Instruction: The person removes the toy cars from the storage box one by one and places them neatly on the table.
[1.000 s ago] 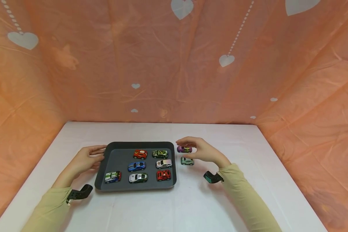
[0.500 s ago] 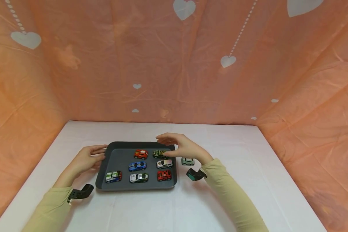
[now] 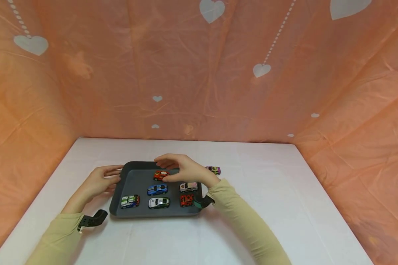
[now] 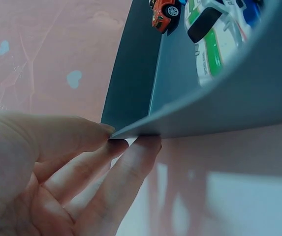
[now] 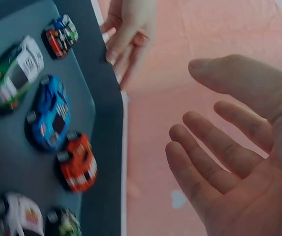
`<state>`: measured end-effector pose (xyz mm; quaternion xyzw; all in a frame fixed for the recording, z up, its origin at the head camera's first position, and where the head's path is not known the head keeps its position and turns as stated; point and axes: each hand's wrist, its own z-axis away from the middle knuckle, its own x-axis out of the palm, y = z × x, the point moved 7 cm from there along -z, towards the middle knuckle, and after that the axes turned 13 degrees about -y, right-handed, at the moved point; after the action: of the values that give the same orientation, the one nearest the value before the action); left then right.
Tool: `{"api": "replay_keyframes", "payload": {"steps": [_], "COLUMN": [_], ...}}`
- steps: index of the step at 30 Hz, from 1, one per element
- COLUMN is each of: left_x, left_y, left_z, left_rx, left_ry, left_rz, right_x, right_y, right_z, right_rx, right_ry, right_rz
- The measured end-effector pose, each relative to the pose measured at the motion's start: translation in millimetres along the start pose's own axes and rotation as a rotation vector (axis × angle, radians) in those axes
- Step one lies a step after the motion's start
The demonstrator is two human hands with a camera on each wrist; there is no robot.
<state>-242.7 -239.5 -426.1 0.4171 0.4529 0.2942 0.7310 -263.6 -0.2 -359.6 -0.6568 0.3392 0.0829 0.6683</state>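
A dark grey tray (image 3: 132, 184) holds several toy cars. Its left rim meets the fingertips of my left hand (image 3: 101, 182), and in the left wrist view the thumb and fingers (image 4: 136, 162) lie against its edge. My right hand (image 3: 185, 171) hovers over the tray's far right part, holding nothing. Spread and slightly bent, its fingers (image 5: 195, 172) show well apart from the thumb in the right wrist view. Below its thumb in the head view is a red car (image 3: 160, 175). A blue car (image 3: 157, 189) sits nearer me. The camouflage car is hidden behind the hand.
On the white table (image 3: 252, 206), a purple and yellow car (image 3: 214, 170) stands right of the tray, partly behind my right wrist. More cars in the tray are a green-striped one (image 3: 130, 201), a white one (image 3: 159, 202) and a pinkish one (image 3: 188, 187). Orange cloth (image 3: 199, 110) encloses the table.
My right hand has moved left from beside the purple car to over the tray. It now covers the camouflage car, and the pale green car is hidden behind its arm. My left hand stays put.
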Motion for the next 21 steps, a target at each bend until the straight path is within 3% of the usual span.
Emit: {"api": "replay_keyframes", "payload": {"steps": [14, 21], "left_x": [0.1, 0.1], "left_y": [1.5, 2.5], "left_z": [-0.9, -0.2], "left_rx": [0.016, 0.027], "left_ry": [0.003, -0.009], "left_rz": [0.009, 0.011], "right_x": [43, 57], "right_y": [6, 6], "right_z": [-43.1, -59.2], "right_rx": [0.037, 0.044], "right_ry": [-0.142, -0.198], "right_rz": [0.035, -0.002]}}
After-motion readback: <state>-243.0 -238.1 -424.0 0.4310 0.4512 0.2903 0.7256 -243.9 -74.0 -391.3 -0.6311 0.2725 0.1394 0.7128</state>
